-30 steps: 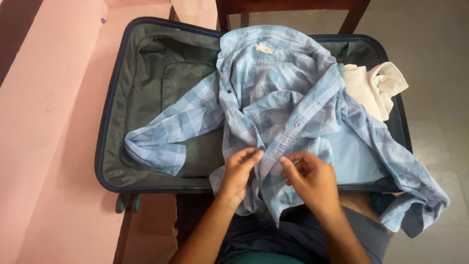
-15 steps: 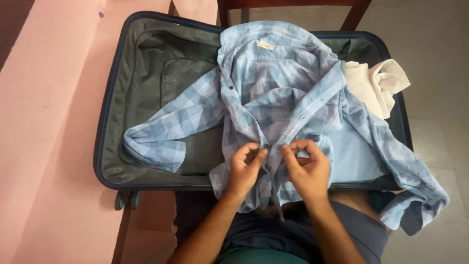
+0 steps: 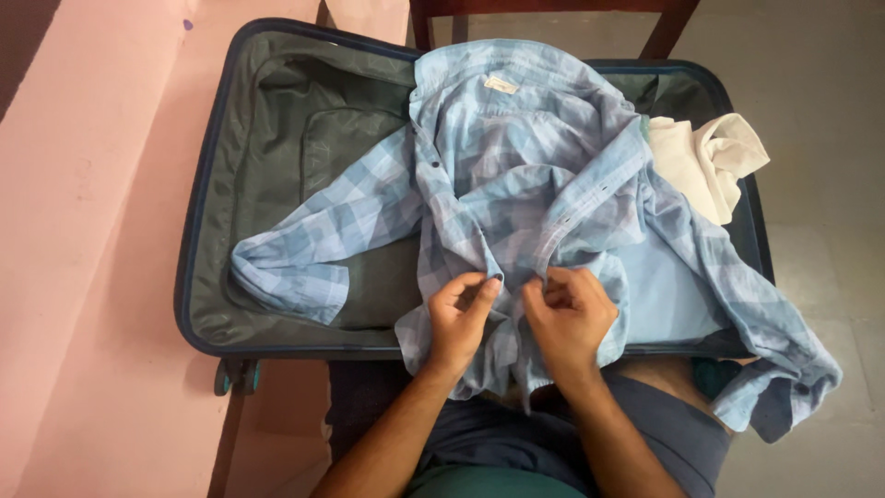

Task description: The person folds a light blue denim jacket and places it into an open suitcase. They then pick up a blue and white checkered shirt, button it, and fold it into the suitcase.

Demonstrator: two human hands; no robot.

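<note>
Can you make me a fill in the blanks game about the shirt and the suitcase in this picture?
1. The checked shirt is mostly light ____.
2. The shirt lies spread over an open ____.
3. The left hand and the right hand both pinch the shirt's ____ edge, beside a dark button.
4. A ____ cloth sits at the right of the suitcase.

Missing words: blue; suitcase; front; white

Pretty soft, even daylight-ish lighting here with no harsh glare, just mild shadows in the folds of the shirt [image 3: 516, 175] and a darker patch inside the suitcase [image 3: 277, 120], and it's slightly soft overall, with the hands a bit smeary.
</note>
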